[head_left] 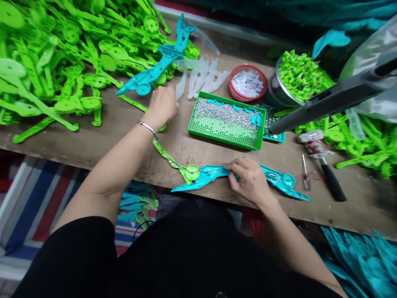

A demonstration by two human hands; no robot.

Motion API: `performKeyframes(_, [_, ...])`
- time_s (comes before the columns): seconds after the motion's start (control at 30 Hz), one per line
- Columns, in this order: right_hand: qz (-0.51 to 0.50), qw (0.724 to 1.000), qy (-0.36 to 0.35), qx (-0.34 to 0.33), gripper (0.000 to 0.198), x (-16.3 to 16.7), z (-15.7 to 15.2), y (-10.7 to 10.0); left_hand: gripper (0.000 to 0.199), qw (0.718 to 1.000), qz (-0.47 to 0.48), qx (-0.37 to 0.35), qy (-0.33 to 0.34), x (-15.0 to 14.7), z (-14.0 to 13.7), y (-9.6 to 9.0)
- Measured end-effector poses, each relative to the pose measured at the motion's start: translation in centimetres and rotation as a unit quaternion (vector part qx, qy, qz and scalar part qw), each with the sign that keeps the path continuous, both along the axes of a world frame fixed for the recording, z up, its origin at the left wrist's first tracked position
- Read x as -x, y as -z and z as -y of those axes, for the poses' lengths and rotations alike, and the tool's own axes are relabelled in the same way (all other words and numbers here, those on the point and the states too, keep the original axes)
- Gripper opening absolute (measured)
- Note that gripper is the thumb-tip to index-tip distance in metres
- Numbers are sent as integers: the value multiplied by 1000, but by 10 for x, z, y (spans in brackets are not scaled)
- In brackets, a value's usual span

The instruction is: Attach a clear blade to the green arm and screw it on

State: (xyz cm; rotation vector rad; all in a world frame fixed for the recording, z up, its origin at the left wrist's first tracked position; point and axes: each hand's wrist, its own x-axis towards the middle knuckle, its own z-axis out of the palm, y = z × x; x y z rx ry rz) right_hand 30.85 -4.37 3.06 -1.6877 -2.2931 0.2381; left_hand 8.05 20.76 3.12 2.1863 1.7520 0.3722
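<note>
On the bench's front edge lies a long turquoise plastic shell [211,176], hollow side up. A lime-green plastic arm [170,159] with a round disc end is joined at its left end. A thin dark line runs from that disc to my right hand [248,180], whose fingers are closed on the middle of the shell. My left hand [163,107] is closed, knuckles up, beside translucent plastic pieces [204,76]; its fingertips are hidden, so what it grips does not show. Just beyond it another turquoise shell [167,62] rests on the green pile.
Lime-green parts [62,62] heap up at left. A green tray [225,142] holds small metal pieces and turquoise bits. Behind stand a red basket [231,89] and a metal bowl [274,85]. A hammer [331,182] and screwdriver [306,178] lie at right, below a grey pole [335,97].
</note>
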Motion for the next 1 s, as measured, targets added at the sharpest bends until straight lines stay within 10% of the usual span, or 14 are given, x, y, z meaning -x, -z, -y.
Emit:
performKeyframes(0.23, [-212, 976, 45, 5, 22, 25, -21, -25, 24, 949, 228, 213, 54, 68, 74, -27])
performKeyframes(0.43, [-541, 794, 73, 268, 43, 76, -56, -27, 29, 775, 488, 398, 60, 75, 182, -16])
performKeyframes(0.57, [-575, 729, 8, 370, 40, 108, -68, -28, 30, 800, 487, 344, 71, 64, 221, -12])
performKeyframes(0.67, [-547, 737, -40, 395, 31, 123, -73, -28, 27, 839, 468, 277, 14, 67, 227, -9])
performKeyframes(0.83, [-444, 829, -38, 337, 24, 116, -86, -18, 35, 763, 574, 262, -139, 85, 223, 9])
performKeyframes(1.0, [-315, 884, -23, 345, 18, 94, -87, -7, 57, 745, 592, 243, -188, 84, 217, 27])
